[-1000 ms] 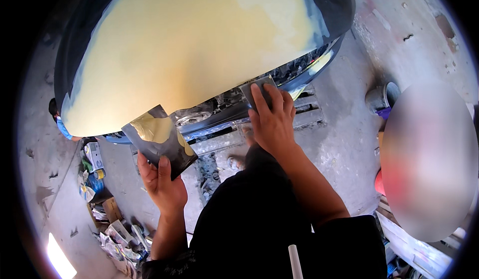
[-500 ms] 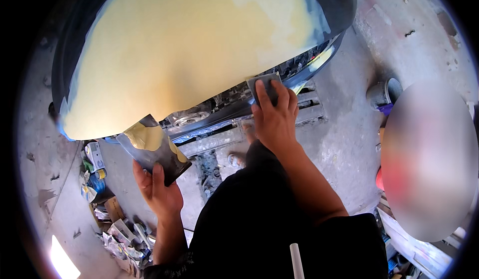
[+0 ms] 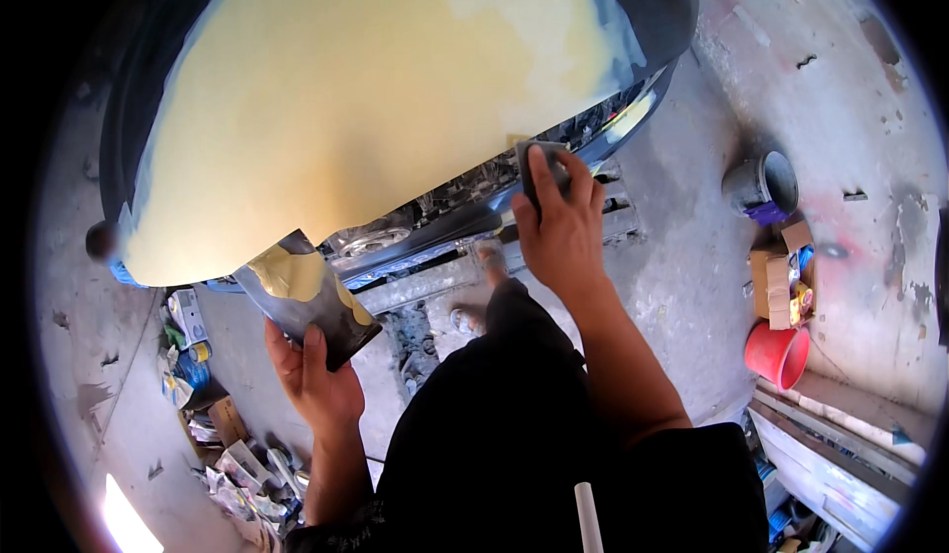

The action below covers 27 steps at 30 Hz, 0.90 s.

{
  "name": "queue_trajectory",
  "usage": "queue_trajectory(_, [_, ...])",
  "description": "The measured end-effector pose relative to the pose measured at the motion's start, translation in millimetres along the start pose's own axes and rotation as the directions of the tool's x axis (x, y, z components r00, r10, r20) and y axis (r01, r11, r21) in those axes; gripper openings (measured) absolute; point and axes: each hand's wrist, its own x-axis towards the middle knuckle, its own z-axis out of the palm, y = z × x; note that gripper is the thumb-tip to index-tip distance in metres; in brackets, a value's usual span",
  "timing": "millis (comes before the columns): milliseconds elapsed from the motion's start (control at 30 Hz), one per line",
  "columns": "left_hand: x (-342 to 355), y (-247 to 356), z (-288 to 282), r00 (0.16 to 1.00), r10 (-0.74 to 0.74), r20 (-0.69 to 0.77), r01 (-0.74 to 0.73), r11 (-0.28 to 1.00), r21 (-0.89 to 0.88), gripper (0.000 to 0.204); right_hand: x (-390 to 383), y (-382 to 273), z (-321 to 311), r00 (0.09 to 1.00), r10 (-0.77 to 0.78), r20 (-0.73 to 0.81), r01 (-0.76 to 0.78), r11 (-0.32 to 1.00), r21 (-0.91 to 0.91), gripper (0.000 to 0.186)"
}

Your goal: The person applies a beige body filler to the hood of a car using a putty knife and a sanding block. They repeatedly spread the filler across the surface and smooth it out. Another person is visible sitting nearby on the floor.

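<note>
A car hood (image 3: pixel 376 88) coated with pale yellow filler fills the upper view. My left hand (image 3: pixel 321 385) grips the near end of a flat grey board (image 3: pixel 341 331), with thumb on top. Soft yellow filler (image 3: pixel 287 274) lies in patches on that board, whose far end overlaps the hood's front edge. At the right part of the same edge, my right hand (image 3: pixel 563 242) is closed on a dark grey flat spreader (image 3: pixel 557 162). A little yellow shows by the spreader's far corner. Whether it touches the hood is unclear.
Below the hood edge are the open grille area and front bumper (image 3: pixel 450 227). On the right floor stand a grey bucket (image 3: pixel 778 181) with purple on it, an open carton (image 3: pixel 773 286) and a red bucket (image 3: pixel 779 355). Boxes and litter (image 3: pixel 237 464) lie lower left.
My right hand has shifted slightly right with the spreader, which is turned more edge-on. The blurred shape at right is gone, uncovering the carton and red bucket. My left hand is nearly still.
</note>
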Motion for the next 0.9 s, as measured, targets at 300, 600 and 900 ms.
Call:
queue_trajectory(300, [-1.8,-0.9,0.9,1.000,0.019,0.025,-0.019,1.000,0.002,0.053,6.2,-55.8,-1.8,0.970,0.029,0.242,-0.013,0.998,-0.064,0.048])
queue_trajectory(600, [-3.8,-1.8,5.3,1.000,0.007,0.021,-0.007,1.000,-0.023,0.053,-10.0,-55.9,-10.3,0.970,-0.037,0.240,0.045,0.999,-0.029,0.052])
queue_trajectory(900, [-7.8,0.2,3.0,0.999,-0.026,0.023,0.028,0.997,-0.069,0.052,2.6,-53.4,-4.1,0.963,0.034,0.269,-0.011,0.996,-0.087,0.048])
